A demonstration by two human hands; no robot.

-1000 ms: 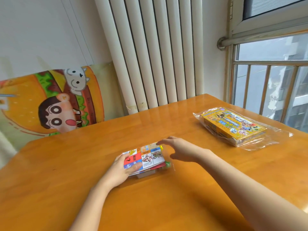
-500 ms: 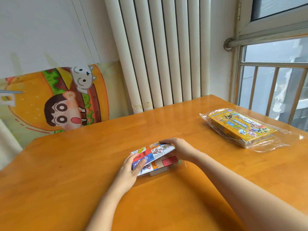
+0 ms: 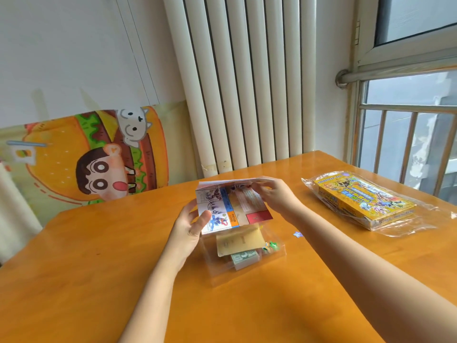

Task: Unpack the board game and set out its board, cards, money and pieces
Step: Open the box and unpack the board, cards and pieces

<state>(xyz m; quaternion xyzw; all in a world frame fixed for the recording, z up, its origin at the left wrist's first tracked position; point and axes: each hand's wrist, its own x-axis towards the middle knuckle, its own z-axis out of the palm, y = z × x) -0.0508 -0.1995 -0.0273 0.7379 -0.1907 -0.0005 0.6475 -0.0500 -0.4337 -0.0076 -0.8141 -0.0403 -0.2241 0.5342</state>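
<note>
Both hands hold the folded game board (image 3: 222, 209). The left hand (image 3: 190, 226) grips its left edge, thumb flat on the printed face. The right hand (image 3: 277, 195) pinches the upper leaf near the fold, fingers curled over it. The board is glossy card printed in coloured squares, partly opened and tilted up over the middle of the table (image 3: 99, 268).

Under its near edge lies a clear plastic tray (image 3: 247, 276), flat on the wood. It holds a tan stack of cards (image 3: 238, 241), a pale green wad of money (image 3: 244, 259) and small green pieces (image 3: 270, 246) bunched at its right side. A tiny bluish star-shaped bit (image 3: 297, 234) lies just right of the tray.

The smooth, shiny orange tabletop has open room to the left and toward the person. At the far right corner, well apart from the hands, sits a flat yellow box (image 3: 361, 198) on crinkled clear wrap (image 3: 420, 219). A ribbed white radiator (image 3: 247, 82) stands beyond the far edge.
</note>
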